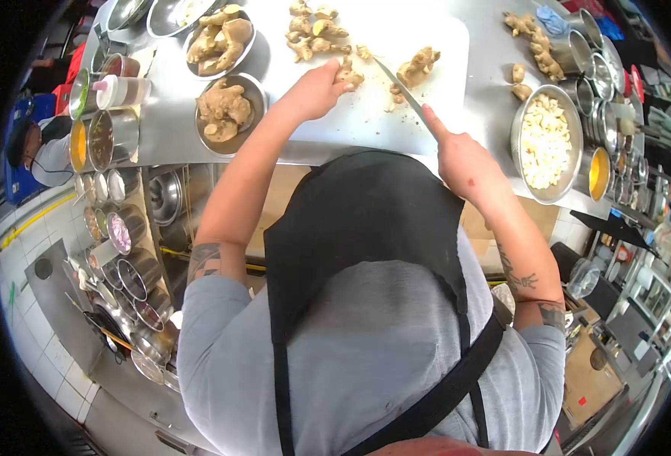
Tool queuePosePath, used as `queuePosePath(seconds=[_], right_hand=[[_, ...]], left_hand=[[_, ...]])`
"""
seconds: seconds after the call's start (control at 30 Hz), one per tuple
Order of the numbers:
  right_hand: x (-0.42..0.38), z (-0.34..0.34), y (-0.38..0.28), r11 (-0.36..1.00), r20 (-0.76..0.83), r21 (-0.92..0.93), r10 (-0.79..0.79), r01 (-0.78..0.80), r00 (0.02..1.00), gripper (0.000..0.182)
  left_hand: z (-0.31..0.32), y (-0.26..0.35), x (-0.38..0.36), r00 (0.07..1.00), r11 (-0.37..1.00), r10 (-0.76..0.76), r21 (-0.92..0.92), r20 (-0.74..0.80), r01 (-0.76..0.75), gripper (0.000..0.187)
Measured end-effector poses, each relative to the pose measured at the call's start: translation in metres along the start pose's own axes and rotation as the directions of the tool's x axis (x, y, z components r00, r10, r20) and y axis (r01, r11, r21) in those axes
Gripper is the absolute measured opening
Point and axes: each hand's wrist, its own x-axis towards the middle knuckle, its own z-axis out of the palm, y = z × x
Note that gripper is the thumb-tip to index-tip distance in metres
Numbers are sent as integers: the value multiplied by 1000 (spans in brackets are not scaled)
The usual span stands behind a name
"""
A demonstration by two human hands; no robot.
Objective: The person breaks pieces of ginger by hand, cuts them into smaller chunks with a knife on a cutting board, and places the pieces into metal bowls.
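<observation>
My left hand (316,93) is closed on a piece of ginger (348,74) over the white cutting board (438,45). In my right hand (461,159) is a knife (411,100), its blade slanting up and left across the board with the index finger along its back. The blade tip is close to a small ginger piece (363,52). A larger ginger root (419,65) lies just right of the blade, and small scraps are scattered near it. Several ginger roots (316,32) sit at the upper left of the board.
Left of the board stand two metal bowls of ginger, one holding large roots (220,43) and one a knobbly root (223,110). At right is a metal bowl (516,140) of pale chopped pieces (546,140). Loose ginger (544,55) lies beyond it, beside metal containers (575,53).
</observation>
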Motion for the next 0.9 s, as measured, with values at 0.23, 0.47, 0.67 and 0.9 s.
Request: queuePosePath(seconds=[0.23, 0.47, 0.67, 0.9], right_hand=[[-4, -1, 4, 999, -11, -32, 32, -33, 999, 78], [4, 4, 20, 957, 8, 288, 39, -40, 999, 60], [1, 12, 14, 951, -39, 309, 17, -4, 999, 49], [-7, 13, 8, 984, -94, 176, -4, 20, 996, 45]], left_hand=[[-24, 3, -14, 997, 990, -69, 123, -40, 74, 40], [-54, -20, -8, 995, 975, -65, 205, -78, 80, 33], [15, 19, -18, 870, 970, 239, 134, -432, -201, 35], [29, -8, 15, 896, 890, 226, 456, -383, -29, 26]])
